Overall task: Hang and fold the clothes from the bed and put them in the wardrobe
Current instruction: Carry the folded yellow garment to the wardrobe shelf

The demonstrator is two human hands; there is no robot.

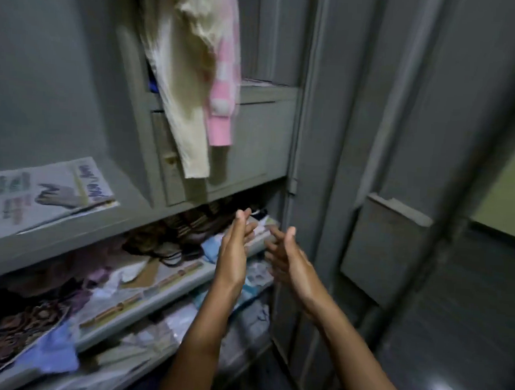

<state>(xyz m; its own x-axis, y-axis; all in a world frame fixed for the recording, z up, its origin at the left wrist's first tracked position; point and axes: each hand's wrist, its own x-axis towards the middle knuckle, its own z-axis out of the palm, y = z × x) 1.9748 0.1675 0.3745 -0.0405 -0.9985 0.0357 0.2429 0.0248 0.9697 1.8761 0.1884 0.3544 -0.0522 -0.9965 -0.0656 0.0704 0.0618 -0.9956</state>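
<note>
The wardrobe (262, 141) is grey throughout. At upper centre hang a cream garment (182, 78) and a pink-and-white checked sleeve (224, 81). A brown patterned cloth (19, 328) and a pale blue one (50, 354) lie lower left.

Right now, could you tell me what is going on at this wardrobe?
A person stands at an open grey wardrobe. The left hand and the right hand are both open and hold nothing, palms facing each other in front of a shelf stuffed with loose clothes. Above them, a cream garment and a pink checked garment hang down. A newspaper lies on a higher shelf at the left. The picture is blurred, so I cannot tell whether the hands touch the clothes.
</note>
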